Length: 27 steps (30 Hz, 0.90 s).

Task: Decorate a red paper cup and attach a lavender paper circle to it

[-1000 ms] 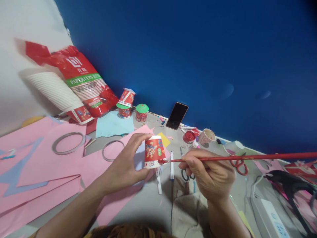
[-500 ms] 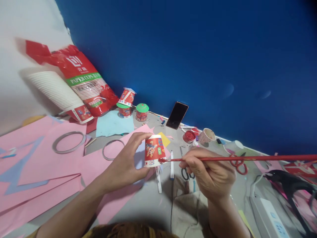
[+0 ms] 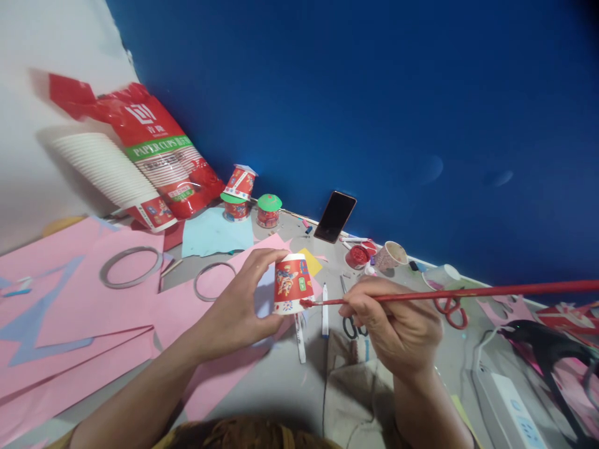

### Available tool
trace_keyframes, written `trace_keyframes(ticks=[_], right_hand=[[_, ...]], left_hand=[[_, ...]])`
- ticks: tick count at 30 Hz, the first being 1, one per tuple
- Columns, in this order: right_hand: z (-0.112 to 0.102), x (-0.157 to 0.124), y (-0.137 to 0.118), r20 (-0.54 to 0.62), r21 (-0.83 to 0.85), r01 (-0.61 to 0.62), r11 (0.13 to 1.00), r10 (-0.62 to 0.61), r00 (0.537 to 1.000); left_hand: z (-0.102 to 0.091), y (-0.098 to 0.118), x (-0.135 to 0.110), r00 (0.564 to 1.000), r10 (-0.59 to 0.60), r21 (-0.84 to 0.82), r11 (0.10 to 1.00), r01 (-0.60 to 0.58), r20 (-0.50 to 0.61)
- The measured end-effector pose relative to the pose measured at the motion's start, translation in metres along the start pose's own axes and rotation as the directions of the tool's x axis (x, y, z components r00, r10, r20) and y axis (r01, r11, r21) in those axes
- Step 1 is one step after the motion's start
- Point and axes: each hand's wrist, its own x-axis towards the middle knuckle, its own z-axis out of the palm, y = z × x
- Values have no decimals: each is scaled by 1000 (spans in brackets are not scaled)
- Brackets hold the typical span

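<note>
Both hands are closed on something: by the left hand [image 3: 231,312] a red-and-white paper cup [image 3: 292,285] is pinched between thumb and fingers, the thumb at its lower rim and the fingers at its top, and by the right hand [image 3: 395,327] a long red paintbrush [image 3: 505,290] is gripped between thumb and fingertips. The cup is held upside down, narrow end up, in front of the wearer; its lower right side is touched by the brush's red-coated tip.

Below the cup, a white marker [image 3: 300,342] is seen on the grey surface [image 3: 276,386], with a blue-ended marker [image 3: 325,312] placed just beside it. Dark-handled scissors [image 3: 349,328] are partly covered by the right hand, and a beige cloth [image 3: 355,399] is spread nearer the wearer. Farther back, a pot of red paint [image 3: 357,256] is set next to a paint-stained cup [image 3: 392,254] — both near a phone [image 3: 335,217] that is propped against the blue wall [image 3: 337,106]. Pink paper [image 3: 107,318] is laid out to the left, with two tape rings [image 3: 126,286] on it.
</note>
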Motion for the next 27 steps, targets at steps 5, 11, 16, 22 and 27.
trace_keyframes(ticks=[5, 11, 16, 22, 27], right_hand=[[-1, -1, 1, 0, -4, -23, 1000, 23, 1000], [-2, -1, 1, -36, -18, -6, 1000, 5, 999], [-2, -2, 1, -18, -30, -1, 1000, 1, 1000], [-1, -2, 2, 6, 6, 0, 1000, 0, 1000], [-1, 0, 0, 15, -18, -3, 1000, 3, 1000]], left_hand=[[-1, 1, 1, 1000, -4, -2, 1000, 3, -4], [-3, 4, 1, 1000, -4, 1, 1000, 4, 4], [-1, 1, 0, 1000, -5, 3, 1000, 5, 6], [0, -1, -1, 1000, 11, -1, 1000, -11, -4], [-1, 0, -1, 1000, -1, -6, 1000, 1, -6]])
